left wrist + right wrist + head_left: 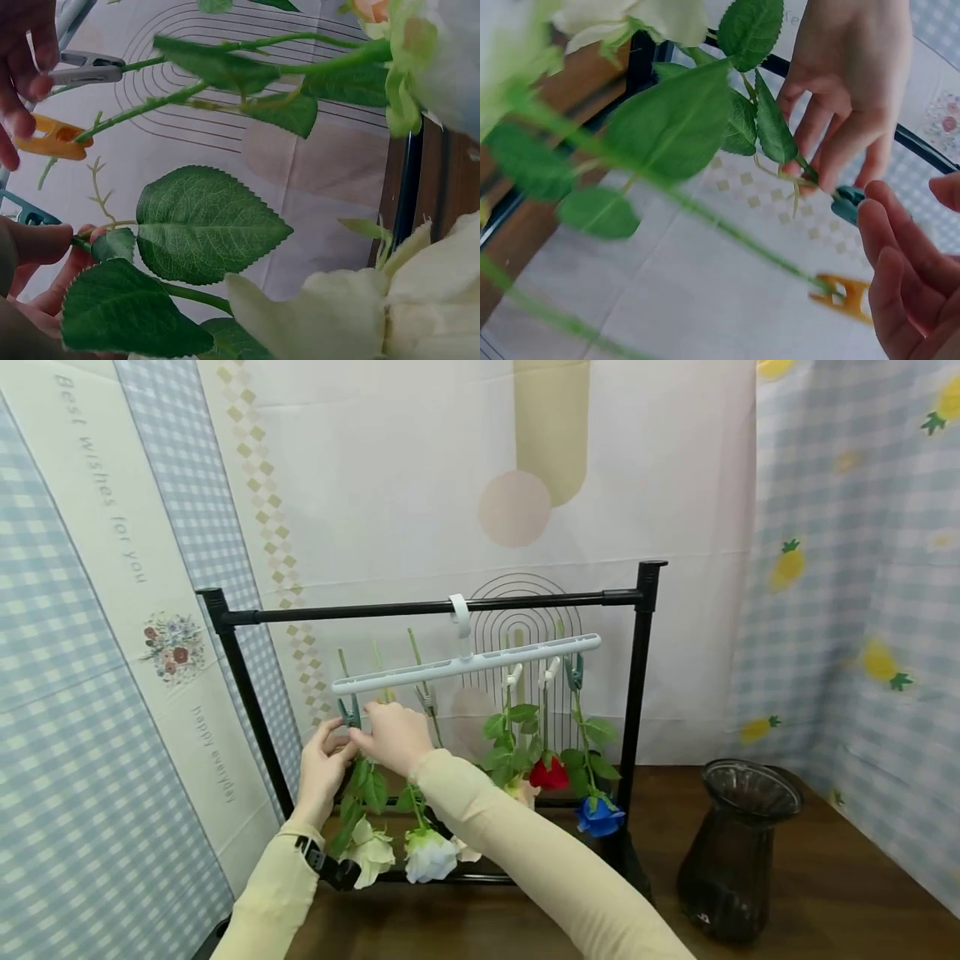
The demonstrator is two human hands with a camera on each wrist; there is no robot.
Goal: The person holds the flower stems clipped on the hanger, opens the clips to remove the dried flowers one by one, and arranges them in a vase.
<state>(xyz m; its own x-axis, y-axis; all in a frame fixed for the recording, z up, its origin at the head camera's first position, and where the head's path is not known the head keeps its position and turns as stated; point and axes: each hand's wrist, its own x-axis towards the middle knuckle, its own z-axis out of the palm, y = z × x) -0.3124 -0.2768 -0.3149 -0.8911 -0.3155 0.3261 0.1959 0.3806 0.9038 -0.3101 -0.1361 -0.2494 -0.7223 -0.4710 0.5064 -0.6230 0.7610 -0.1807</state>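
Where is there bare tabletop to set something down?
Bare tabletop shows between the rack's right post and the dark vase, and in front of the lower bar. The hanger's left end is crowded: left hand, right hand, clip, leaves.

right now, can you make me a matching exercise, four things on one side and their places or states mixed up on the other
1. hanger
2. dark vase
3. blue flower
4. left hand

A. standing on the table
B. pinching a green stem
C. hooked over the black rail
D. hanging head-down below the hanger's right end

Pairs: 1-C, 2-A, 3-D, 4-B
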